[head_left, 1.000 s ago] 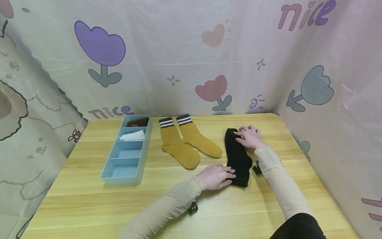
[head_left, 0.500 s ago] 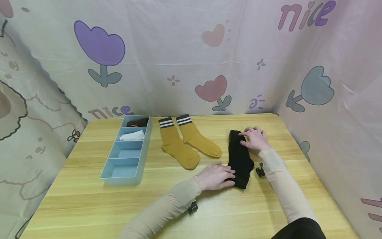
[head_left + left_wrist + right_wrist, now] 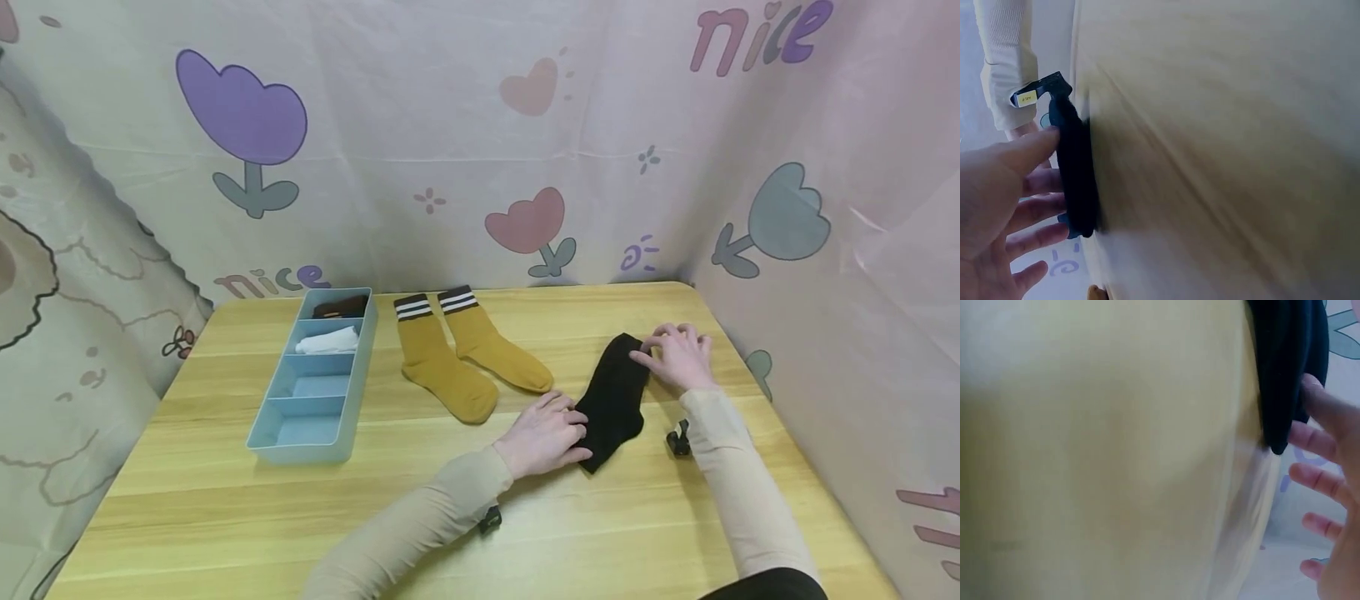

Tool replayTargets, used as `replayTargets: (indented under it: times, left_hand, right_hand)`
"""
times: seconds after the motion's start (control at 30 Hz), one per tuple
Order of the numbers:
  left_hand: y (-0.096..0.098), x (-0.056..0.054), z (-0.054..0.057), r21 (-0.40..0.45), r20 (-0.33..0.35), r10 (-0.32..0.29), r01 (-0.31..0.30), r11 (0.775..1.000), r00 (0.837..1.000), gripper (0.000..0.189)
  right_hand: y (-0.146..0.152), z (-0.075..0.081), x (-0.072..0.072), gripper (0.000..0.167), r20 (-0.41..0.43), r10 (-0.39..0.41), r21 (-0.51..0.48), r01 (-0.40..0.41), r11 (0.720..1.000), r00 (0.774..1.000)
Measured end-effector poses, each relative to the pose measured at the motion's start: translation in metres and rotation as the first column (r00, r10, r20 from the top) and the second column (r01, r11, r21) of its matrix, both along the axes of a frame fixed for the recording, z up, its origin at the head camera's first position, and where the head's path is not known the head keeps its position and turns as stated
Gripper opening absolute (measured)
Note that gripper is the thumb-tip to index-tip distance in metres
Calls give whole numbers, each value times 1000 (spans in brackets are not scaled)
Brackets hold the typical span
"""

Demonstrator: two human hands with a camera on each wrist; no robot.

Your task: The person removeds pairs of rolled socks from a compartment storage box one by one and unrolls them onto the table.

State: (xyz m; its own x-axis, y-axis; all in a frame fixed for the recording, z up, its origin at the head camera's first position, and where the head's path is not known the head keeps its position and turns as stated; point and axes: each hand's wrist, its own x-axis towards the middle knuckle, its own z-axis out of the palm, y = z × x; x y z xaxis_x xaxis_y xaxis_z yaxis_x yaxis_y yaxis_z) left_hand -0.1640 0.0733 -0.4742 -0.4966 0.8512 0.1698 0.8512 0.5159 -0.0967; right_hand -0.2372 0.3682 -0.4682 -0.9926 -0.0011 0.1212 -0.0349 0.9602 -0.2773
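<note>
A black sock (image 3: 615, 400) lies slanted on the right half of the table, its upper end leaning right. My left hand (image 3: 545, 433) rests at its lower left edge with fairly straight fingers; in the left wrist view the thumb and fingers (image 3: 1038, 240) are spread along the dark fabric. At the upper end, my right hand (image 3: 678, 357) pinches the sock's edge between thumb and index finger. The right wrist view shows that thumb on the black fabric (image 3: 1282, 369), with the other fingers (image 3: 1316, 478) spread apart and off it.
Two mustard socks (image 3: 450, 379) with striped dark cuffs lie side by side left of the black sock. Farther left stands a blue divided box (image 3: 351, 417); a dark brown item (image 3: 341, 307) and a white folded cloth (image 3: 327, 341) fill its two back compartments. A patterned curtain borders the table.
My right hand has moved right and slightly nearer, turning the black sock's upper end to the right. The left hand has stayed near the lower end.
</note>
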Motion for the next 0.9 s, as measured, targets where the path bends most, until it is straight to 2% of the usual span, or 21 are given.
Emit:
replayTargets:
  times: [0.17, 0.27, 0.37, 0.47, 0.57, 0.73, 0.9]
  left_hand:
    - [3, -1, 0, -25, -86, 21, -23, 999, 996, 22]
    - [6, -4, -1, -37, -137, 21, -26, 999, 990, 18]
    - [10, -7, -1, -28, -164, -1, -4, 1000, 986, 14]
    - [14, -11, 0, -27, -157, -25, 21, 999, 987, 21]
    - [19, -14, 1, -54, -145, -30, 23, 998, 989, 25]
    - [26, -19, 2, -101, -150, -12, -3, 995, 989, 30]
    - [32, -20, 5, -105, -125, 20, -33, 994, 992, 23]
  right_hand:
    - [5, 2, 3, 33, 6, -52, -8, 52, 999, 999]
    - [12, 3, 5, 33, 56, -81, -34, 83, 996, 995]
    - [21, 2, 6, 37, 124, -117, -57, 125, 990, 985]
    - [30, 2, 9, 41, 179, -156, -72, 171, 983, 971]
    - [36, 3, 12, 35, 197, -181, -88, 201, 976, 963]
    - [42, 3, 17, 14, 160, -149, -101, 166, 981, 976]
    - [46, 2, 21, 15, 138, -125, -98, 139, 985, 983]
